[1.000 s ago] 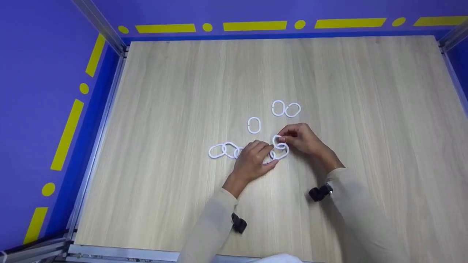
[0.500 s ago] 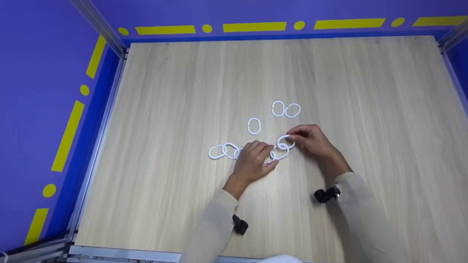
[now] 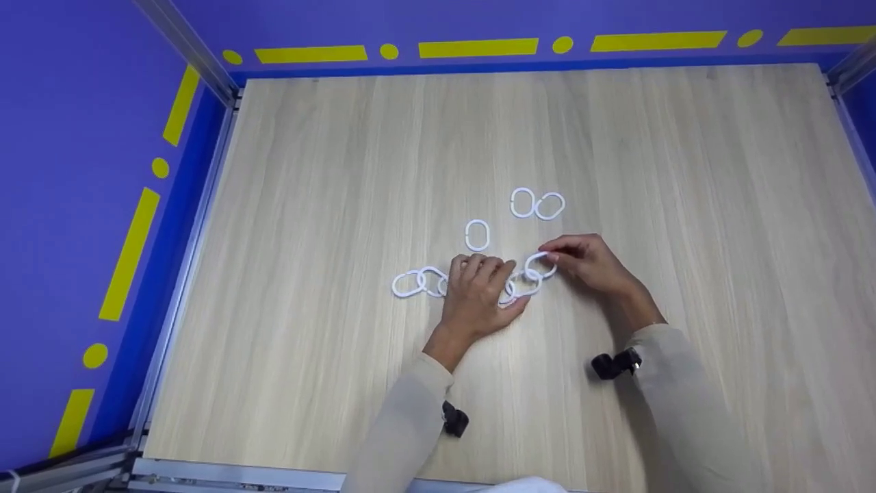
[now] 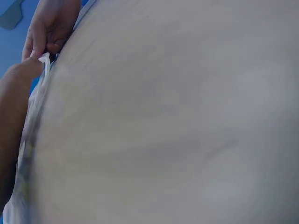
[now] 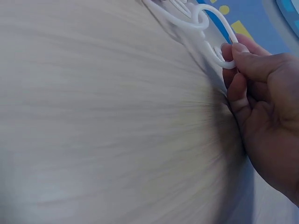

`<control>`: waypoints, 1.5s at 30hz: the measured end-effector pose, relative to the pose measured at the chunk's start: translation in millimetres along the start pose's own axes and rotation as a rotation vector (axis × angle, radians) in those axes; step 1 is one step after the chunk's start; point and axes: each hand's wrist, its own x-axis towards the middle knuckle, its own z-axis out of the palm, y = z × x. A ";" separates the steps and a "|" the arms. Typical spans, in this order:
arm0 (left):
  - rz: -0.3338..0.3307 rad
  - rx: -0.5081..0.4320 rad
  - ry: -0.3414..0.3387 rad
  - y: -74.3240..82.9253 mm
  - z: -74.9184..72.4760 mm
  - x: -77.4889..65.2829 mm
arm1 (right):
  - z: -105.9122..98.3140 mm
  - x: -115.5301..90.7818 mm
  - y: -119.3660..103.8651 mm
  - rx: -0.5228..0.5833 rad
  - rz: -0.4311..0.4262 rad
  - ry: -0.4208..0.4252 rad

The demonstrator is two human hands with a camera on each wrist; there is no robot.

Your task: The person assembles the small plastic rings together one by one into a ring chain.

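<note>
A chain of white plastic C-shaped links (image 3: 408, 283) lies across the table, its middle hidden under my left hand (image 3: 475, 298). That hand rests over the chain, its fingers spread forward and its thumb out to the right beside the links. At the chain's right end, my right hand (image 3: 592, 263) pinches the last link (image 3: 531, 263) between thumb and fingers. The right wrist view shows this held link (image 5: 212, 58) raised, hooked through its neighbour (image 5: 170, 17). In the left wrist view my left hand is mostly cut off at the left edge.
Beyond the hands lie 3 loose white links: one alone (image 3: 477, 235), and a pair, left (image 3: 512, 203) and right (image 3: 563, 205), side by side. The wooden table (image 3: 308, 205) has blue walls (image 3: 68, 171) at the left and back.
My right hand has moved right, drawing the end link out along the chain. My left hand has shifted slightly, its fingers straightening over the links. The loose links stay put.
</note>
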 end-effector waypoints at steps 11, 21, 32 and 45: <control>-0.049 0.098 -0.003 30.3 12.5 13.0 | 9.6 0.1 -4.0 0.028 0.092 0.017; -0.060 0.064 0.011 25.0 15.0 8.0 | 9.4 -0.9 -7.1 0.001 0.105 0.051; -0.018 0.054 0.031 26.8 18.5 10.8 | 6.1 0.1 -5.4 0.012 0.124 0.049; -0.018 0.071 0.057 26.4 18.5 10.4 | 3.5 2.5 -4.8 0.039 0.137 0.104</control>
